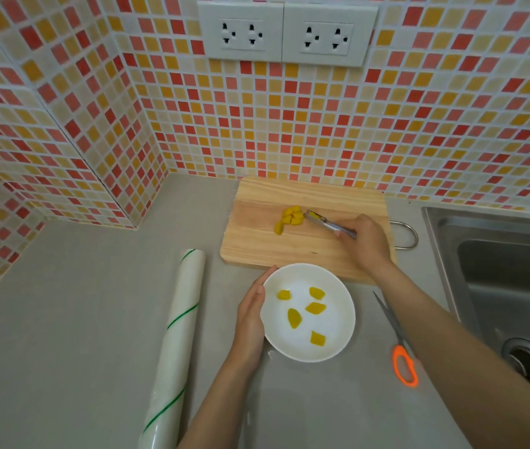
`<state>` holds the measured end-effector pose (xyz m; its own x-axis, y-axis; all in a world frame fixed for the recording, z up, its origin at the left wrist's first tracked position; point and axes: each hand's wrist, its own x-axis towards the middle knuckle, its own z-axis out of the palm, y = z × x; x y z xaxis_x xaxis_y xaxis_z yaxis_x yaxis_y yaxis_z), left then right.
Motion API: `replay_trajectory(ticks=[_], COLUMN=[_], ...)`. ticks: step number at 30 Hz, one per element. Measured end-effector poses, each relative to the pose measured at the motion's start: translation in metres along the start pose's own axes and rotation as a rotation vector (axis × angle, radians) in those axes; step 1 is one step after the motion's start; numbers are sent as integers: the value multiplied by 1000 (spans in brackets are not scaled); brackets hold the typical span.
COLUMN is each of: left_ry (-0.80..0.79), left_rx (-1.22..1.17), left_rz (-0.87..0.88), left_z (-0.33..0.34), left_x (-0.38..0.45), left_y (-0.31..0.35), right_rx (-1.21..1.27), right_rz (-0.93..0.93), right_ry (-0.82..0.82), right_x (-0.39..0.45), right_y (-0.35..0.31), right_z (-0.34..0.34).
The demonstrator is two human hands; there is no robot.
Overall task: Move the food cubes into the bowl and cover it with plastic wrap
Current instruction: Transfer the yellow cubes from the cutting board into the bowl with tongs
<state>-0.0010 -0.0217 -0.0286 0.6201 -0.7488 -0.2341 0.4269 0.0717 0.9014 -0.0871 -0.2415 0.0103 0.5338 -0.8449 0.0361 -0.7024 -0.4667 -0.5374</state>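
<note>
A white bowl (335, 332) stands on the grey counter and holds several yellow food cubes (315, 308). My left hand (250, 314) lies flat against the bowl's left rim. Behind it, a wooden cutting board (257, 244) carries a small pile of yellow cubes (290, 217). My right hand (365, 243) grips metal tongs (325, 222) over the board, their tips touching the right side of the pile. A roll of plastic wrap (176, 338) with green stripes lies on the counter left of the bowl.
Orange-handled scissors (398, 345) lie right of the bowl, partly under my right forearm. A steel sink (510, 280) fills the right side. The tiled wall with two sockets (288, 34) rises right behind the board.
</note>
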Motion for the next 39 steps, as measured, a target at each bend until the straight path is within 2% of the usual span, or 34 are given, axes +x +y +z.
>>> replay_trajectory(ticks=[7,15,23,28,32,39], left_ry=[3,9,-9,-22,-39,-56], left_rx=[-23,-8,20,23,14,58], left_rz=[-18,4,10,-5,9,16], left_z=[-2,4,4,7,3,0], left_x=[-4,-5,-5,-7,-6,0], left_y=[-1,3,2,0,0,2], right_rx=[239,90,161,47,-10,-27], right_rz=[-123,-180,-90,-104,-145,-170], right_ry=[84,17,111,-49,-96,-213], right_x=[-102,-161,-112,-51,-15,-4], right_y=[-4,-1,-6,-19,-34,-43], right_z=[-19,-35,-31,-15,-7,9])
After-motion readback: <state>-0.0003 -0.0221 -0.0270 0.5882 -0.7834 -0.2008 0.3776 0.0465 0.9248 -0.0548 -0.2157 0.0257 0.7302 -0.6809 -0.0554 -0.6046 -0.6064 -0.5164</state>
